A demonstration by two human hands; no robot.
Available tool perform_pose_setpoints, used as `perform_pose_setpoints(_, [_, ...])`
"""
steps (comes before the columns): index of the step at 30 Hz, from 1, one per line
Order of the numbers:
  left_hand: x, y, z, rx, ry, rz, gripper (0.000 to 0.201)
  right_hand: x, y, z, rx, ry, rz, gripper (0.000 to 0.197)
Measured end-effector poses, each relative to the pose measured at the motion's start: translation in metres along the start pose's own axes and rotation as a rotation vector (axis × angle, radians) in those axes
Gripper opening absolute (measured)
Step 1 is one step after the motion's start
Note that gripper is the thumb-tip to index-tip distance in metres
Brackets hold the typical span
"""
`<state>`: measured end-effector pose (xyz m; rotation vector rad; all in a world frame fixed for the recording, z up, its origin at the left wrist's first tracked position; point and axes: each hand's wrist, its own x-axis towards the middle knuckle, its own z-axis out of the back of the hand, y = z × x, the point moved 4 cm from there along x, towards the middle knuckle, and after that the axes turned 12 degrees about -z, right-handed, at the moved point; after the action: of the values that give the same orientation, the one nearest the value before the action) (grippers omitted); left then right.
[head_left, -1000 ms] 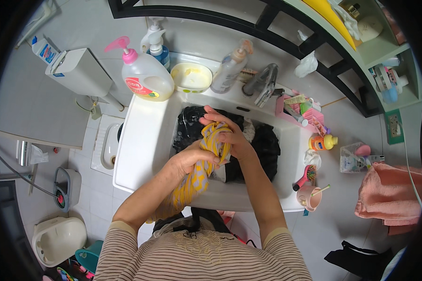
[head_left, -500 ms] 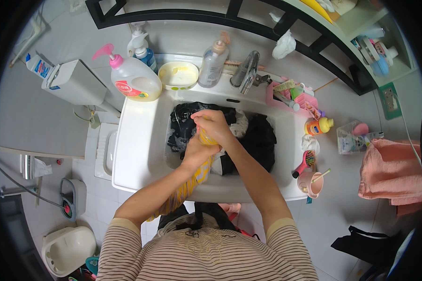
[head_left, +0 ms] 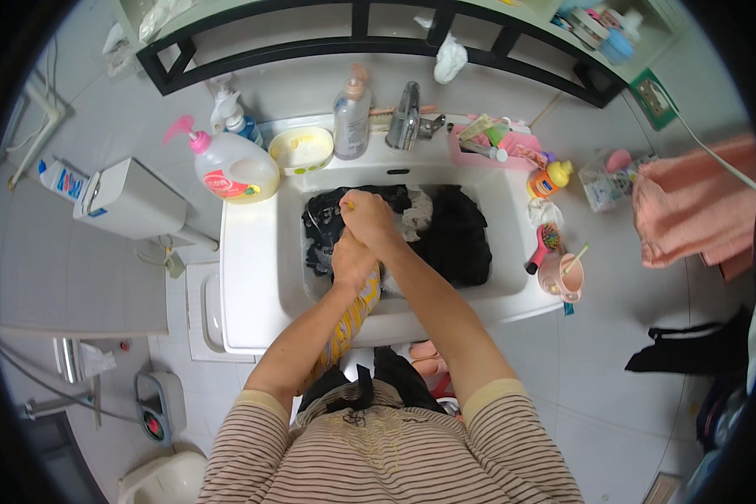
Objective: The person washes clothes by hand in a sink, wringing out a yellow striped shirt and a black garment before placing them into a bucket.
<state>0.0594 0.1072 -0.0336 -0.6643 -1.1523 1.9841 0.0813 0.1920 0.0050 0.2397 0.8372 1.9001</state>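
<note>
Both my hands grip a twisted yellow-and-white patterned cloth [head_left: 350, 326] over the sink [head_left: 256, 277]. My right hand [head_left: 370, 221], the farther one, is closed round its upper end, where a bit of yellow shows at the fingers. Just below, my left hand [head_left: 354, 260] wraps round the same cloth. The rest of it hangs along my left forearm toward my waist. Beneath my hands, wet black clothes [head_left: 451, 239] lie in the basin, with a whitish cloth [head_left: 417, 214] between the dark heaps. Suds cling to the left heap.
Along the sink's back stand a pink-pump bottle [head_left: 239, 172], a soap dish [head_left: 302, 151], a clear pump bottle [head_left: 352, 122], the faucet [head_left: 405, 118] and a pink basket [head_left: 470, 155]. A yellow bottle [head_left: 549, 179], a hairbrush [head_left: 543, 245] and a pink cup [head_left: 560, 277] line the right edge.
The view has shifted, so the sink sits differently in the picture. My right hand has turned over the cloth's upper end, and less yellow shows between my hands.
</note>
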Motion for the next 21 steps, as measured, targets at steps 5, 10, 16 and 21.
perform_pose_setpoints(5, [-0.001,0.009,0.016,-0.382,-0.074,-0.007,0.042,-0.061,0.001,0.027,0.162,-0.279,0.248,0.051])
perform_pose_setpoints(10, [0.009,0.021,0.046,-0.756,-0.178,-0.035,0.038,-0.195,-0.031,0.003,-0.307,-0.240,0.809,0.055])
perform_pose_setpoints(16, [0.001,0.044,0.045,-0.882,-0.282,0.200,0.028,-0.226,-0.013,-0.057,-0.193,-0.386,1.114,0.046])
perform_pose_setpoints(21, [-0.003,0.057,0.044,-1.055,-0.153,0.330,0.034,-0.234,-0.003,-0.066,-0.136,-0.501,0.891,0.041])
